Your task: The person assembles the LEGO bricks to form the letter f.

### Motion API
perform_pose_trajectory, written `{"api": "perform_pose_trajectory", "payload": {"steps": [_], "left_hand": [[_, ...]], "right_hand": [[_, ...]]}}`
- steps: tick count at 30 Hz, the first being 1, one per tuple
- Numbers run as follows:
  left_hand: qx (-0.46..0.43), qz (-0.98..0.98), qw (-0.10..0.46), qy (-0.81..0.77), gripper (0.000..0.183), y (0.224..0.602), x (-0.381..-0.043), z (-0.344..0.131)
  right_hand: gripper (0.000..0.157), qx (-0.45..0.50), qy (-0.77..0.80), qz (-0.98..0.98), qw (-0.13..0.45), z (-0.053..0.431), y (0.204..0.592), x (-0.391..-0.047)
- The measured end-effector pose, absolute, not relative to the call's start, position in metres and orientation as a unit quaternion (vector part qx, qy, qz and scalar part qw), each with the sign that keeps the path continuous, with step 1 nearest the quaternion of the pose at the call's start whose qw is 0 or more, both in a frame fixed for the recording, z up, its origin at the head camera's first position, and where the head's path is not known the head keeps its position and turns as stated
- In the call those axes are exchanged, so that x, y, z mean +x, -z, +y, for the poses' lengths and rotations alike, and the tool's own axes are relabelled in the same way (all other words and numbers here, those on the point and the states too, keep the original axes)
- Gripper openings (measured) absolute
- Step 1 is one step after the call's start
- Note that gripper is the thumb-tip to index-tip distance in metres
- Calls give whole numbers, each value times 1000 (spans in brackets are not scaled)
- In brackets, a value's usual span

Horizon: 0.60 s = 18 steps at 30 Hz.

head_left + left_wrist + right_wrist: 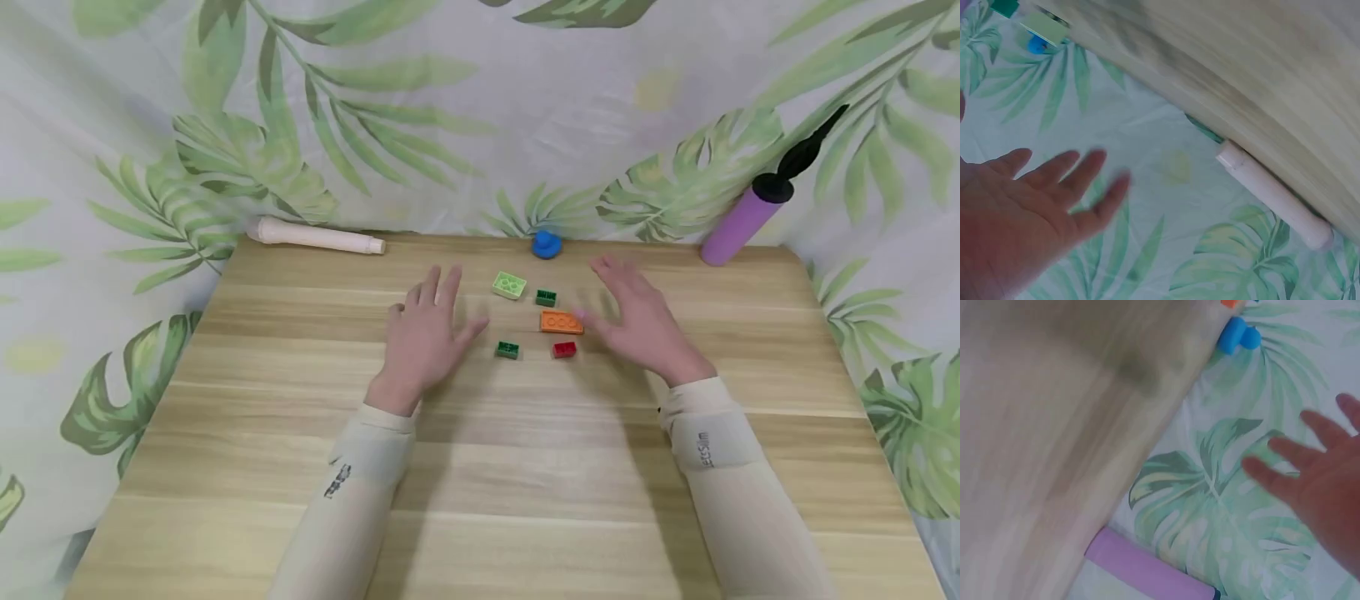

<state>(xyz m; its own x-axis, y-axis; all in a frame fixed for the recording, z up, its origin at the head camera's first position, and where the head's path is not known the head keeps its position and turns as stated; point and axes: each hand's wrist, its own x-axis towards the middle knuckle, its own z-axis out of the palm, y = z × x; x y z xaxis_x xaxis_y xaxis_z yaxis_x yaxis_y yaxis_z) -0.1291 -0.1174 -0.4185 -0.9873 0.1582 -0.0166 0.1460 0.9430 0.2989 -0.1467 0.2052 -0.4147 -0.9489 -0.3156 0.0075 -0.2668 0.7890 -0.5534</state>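
My left hand (425, 343) hovers over the table with fingers spread, just left of the bricks and holding nothing. Opposite it, my right hand (643, 323) also has its fingers spread and holds nothing; its thumb tip overlaps the edge of the orange brick (558, 322) in the head view, and I cannot tell if they touch. Between the hands lie a light green brick (509, 285), a dark green brick (546, 297), another dark green brick (507, 350) and a red brick (564, 350). Both wrist views show the palms with loosely extended fingers.
A blue round-knobbed piece (546, 244) sits at the table's back edge. A pale pink tube-shaped object (318, 237) lies at the back left. At the back right stands a purple cylinder with a black top (742, 223). Leaf-patterned cloth (540, 108) hangs behind the wooden table (525, 517).
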Motion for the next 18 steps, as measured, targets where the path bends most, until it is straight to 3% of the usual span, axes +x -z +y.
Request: {"api": "perform_pose_trajectory", "payload": {"steps": [9, 18], "left_hand": [[121, 975, 10, -184, 69, 428, -113, -107], [151, 967, 31, -205, 54, 441, -101, -102]], "right_hand": [[80, -179, 343, 915, 110, 191, 423, -131], [54, -210, 313, 919, 117, 179, 436, -126]]}}
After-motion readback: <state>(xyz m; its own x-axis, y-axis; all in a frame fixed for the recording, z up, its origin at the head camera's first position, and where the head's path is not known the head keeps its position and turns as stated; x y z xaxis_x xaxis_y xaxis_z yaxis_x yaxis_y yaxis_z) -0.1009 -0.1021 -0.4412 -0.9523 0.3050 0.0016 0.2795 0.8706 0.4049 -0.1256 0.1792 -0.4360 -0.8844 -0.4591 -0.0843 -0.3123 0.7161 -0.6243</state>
